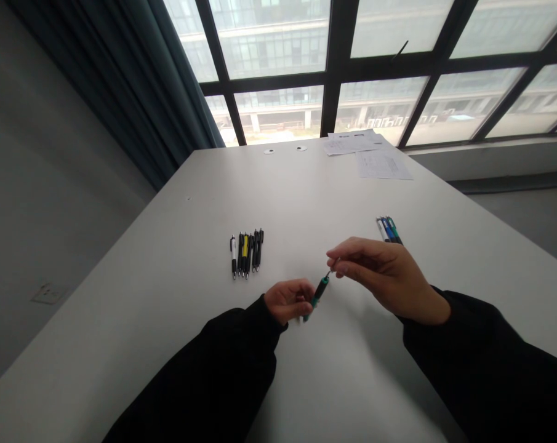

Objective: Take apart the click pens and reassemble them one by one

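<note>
My left hand (pixel 290 299) is closed around the lower barrel of a green pen (pixel 322 285) with a black grip. The pen is tilted, its upper end pointing up and right toward my right hand (pixel 375 271). A thin silvery part (pixel 328 273) shows at that end. My right thumb and forefinger pinch a small silvery pen part there, too small to tell whether it is a tip, a spring or a refill. Left of my hands, several pens lie side by side: a white pen (pixel 234 255), a yellow pen (pixel 245 253) and black pens (pixel 256 250).
Beyond my right hand lie a white pen (pixel 381 228), a blue pen (pixel 388 229) and a green pen (pixel 392 227), partly hidden by it. Paper sheets (pixel 382 165) rest at the far end of the white table (pixel 167 258), before the window. A curtain (pixel 167 92) hangs left.
</note>
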`<state>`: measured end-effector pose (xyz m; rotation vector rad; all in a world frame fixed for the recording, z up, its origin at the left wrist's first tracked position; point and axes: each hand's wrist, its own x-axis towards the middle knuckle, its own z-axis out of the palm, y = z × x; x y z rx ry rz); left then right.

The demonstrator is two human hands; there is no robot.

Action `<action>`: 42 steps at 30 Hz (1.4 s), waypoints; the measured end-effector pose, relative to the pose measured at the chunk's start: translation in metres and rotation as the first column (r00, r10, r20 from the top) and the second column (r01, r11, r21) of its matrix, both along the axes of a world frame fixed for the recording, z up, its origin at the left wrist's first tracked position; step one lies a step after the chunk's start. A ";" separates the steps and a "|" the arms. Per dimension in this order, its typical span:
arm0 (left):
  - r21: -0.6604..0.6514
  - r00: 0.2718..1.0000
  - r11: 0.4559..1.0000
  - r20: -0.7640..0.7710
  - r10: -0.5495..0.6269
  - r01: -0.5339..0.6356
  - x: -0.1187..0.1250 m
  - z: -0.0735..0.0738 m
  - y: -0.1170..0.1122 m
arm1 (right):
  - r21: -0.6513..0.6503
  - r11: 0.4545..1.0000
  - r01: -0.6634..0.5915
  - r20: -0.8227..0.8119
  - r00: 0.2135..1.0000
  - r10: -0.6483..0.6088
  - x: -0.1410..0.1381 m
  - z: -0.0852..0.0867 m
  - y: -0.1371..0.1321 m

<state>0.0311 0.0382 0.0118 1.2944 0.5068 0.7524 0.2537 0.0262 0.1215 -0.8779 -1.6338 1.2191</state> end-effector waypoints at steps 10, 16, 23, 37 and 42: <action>0.018 1.000 1.000 0.029 -0.006 0.005 0.000 -0.002 0.000 | 0.037 0.999 -0.022 0.042 0.999 0.021 -0.001 0.000 0.000; 0.023 0.999 1.000 0.034 -0.008 0.008 0.000 -0.003 0.001 | 0.202 0.975 -0.089 0.197 0.979 0.048 0.001 -0.003 0.002; 0.018 0.999 1.000 0.035 0.000 0.000 0.000 -0.003 0.001 | 0.160 0.971 -0.180 0.212 0.966 0.144 0.005 -0.001 0.007; -0.075 1.000 0.997 0.005 0.013 -0.012 0.000 0.000 -0.002 | 0.156 0.957 -0.244 0.696 0.715 0.069 0.006 -0.063 0.034; -0.133 1.000 0.991 -0.011 0.004 -0.006 -0.002 0.004 -0.003 | -0.041 0.995 -0.096 0.207 0.973 0.103 0.024 -0.024 0.034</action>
